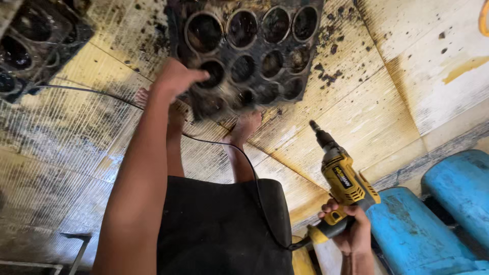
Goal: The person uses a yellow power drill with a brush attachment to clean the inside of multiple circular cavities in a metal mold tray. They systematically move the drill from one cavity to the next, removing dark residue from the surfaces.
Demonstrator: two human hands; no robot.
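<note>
Upper centre, the muffin tray (249, 51) looks like matt, crusted black metal; lower right, the drill (342, 178) has glossy yellow plastic.

Stained, sooty corrugated sheets (367, 117) cover the floor beside blue drums (423, 234).

One view only, from a camera on the person's head. It looks steeply down along the body to the floor (356, 117). The apron (219, 229) and bare feet (247, 125) fill the lower centre, close to the lens. The left hand (175, 76) sits near the upper centre, at arm's reach, over a blackened tray (244, 56). The right hand (351, 229) with a yellow drill (344, 175) lies low right, nearer the camera. Blue drums (438, 214) cut the right corner. No second view shares the scene.
</note>
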